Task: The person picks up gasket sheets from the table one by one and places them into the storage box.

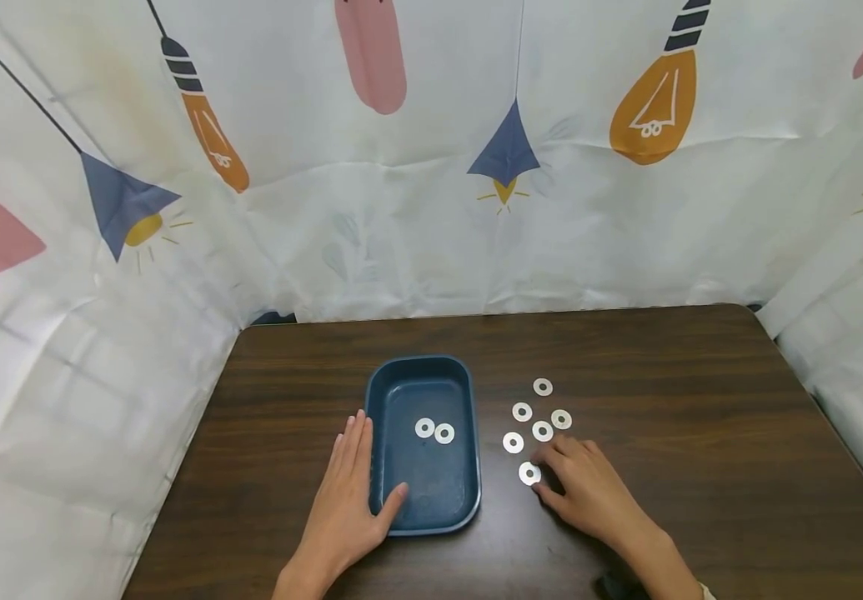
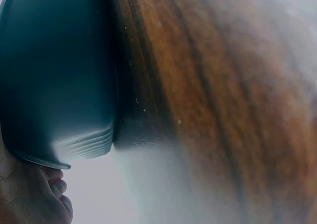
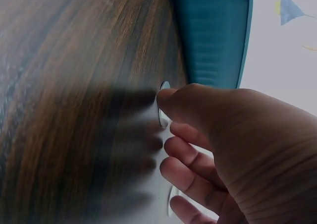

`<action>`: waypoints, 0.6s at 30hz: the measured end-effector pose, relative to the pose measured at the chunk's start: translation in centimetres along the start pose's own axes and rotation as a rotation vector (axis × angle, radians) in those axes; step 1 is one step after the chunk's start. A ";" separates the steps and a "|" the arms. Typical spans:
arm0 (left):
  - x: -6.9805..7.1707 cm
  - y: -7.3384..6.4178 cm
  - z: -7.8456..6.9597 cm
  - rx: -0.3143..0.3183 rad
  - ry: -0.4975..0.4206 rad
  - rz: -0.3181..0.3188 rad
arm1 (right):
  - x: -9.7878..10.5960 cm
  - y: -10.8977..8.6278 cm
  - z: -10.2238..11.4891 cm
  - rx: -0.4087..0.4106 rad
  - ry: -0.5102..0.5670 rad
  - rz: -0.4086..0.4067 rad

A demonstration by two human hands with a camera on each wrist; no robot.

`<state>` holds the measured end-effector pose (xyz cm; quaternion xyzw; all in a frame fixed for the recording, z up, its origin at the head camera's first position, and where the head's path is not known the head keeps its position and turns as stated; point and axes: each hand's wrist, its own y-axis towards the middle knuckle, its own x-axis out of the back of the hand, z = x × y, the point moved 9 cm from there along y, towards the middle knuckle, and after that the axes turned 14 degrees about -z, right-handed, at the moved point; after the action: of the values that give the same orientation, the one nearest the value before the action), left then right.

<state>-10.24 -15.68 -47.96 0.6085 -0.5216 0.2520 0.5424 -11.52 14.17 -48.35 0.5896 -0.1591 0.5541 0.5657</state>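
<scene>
A dark blue rectangular tray (image 1: 423, 508) stands on the brown table, with two flat white washers (image 1: 444, 433) lying in it. Along the tray's left side rests my left hand (image 1: 344, 504), fingers straight against the wall and thumb across the rim. To the right of the tray, my right hand (image 1: 592, 492) pinches the edge of a white washer (image 1: 529, 474) at the table surface. In the right wrist view, the thumb (image 3: 183, 102) partly covers this washer. Several more washers (image 1: 542, 431) lie loose just beyond the right hand's fingers.
The wood-grain table (image 1: 701, 417) ends at a back edge below a white curtain (image 1: 416, 242) printed with lamps and bulbs. A small dark object (image 1: 614, 586) sits beneath the right wrist, partly hidden.
</scene>
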 end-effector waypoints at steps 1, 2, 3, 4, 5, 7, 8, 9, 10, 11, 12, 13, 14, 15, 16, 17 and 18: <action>0.0 0.0 0.0 -0.002 -0.002 -0.005 | 0.0 0.0 0.1 -0.001 -0.001 0.007; 0.1 0.0 0.0 -0.003 -0.002 -0.010 | -0.1 0.1 0.1 -0.001 -0.004 0.012; 0.2 0.0 0.0 -0.007 -0.001 -0.017 | -0.1 0.1 0.2 -0.003 -0.004 0.017; 0.1 0.0 -0.1 -0.013 -0.003 -0.023 | -0.1 0.1 0.3 -0.006 -0.007 0.021; 0.1 0.0 -0.1 -0.021 -0.003 -0.030 | -0.2 0.1 0.3 -0.008 -0.009 0.024; 0.1 0.0 -0.2 -0.033 -0.006 -0.043 | -0.2 0.1 0.5 -0.007 -0.015 0.026; 0.2 0.0 -0.2 -0.038 -0.003 -0.050 | -0.3 0.1 0.6 -0.004 -0.017 0.026; 0.2 0.0 -0.2 -0.044 -0.002 -0.057 | -0.3 0.1 0.7 -0.002 -0.019 0.027; 0.2 0.0 -0.2 -0.047 -0.001 -0.062 | -0.4 0.1 0.8 0.002 -0.022 0.027; 0.2 0.0 -0.2 -0.047 0.000 -0.063 | -0.4 0.1 0.8 0.002 -0.025 0.029; 0.2 -0.1 -0.2 -0.047 0.003 -0.064 | -0.4 0.1 0.9 0.001 -0.028 0.029; 0.2 -0.1 -0.2 -0.045 0.004 -0.064 | -0.4 0.2 0.9 0.000 -0.030 0.032; 0.2 -0.1 -0.1 -0.041 0.005 -0.062 | -0.4 0.2 0.9 -0.001 -0.032 0.035; 0.2 -0.1 -0.1 -0.038 0.006 -0.060 | -0.4 0.2 0.9 -0.003 -0.035 0.037; 0.2 -0.1 -0.1 -0.033 0.007 -0.057 | -0.4 0.2 0.9 -0.005 -0.038 0.041; 0.1 -0.1 -0.1 -0.030 0.006 -0.056 | -0.5 0.2 0.9 -0.007 -0.040 0.045; 0.1 -0.1 0.0 -0.028 0.006 -0.054 | -0.5 0.2 0.9 -0.008 -0.041 0.048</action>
<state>-10.07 -15.70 -47.90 0.6140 -0.5067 0.2319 0.5591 -11.39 13.17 -48.44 0.5947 -0.1869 0.5545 0.5513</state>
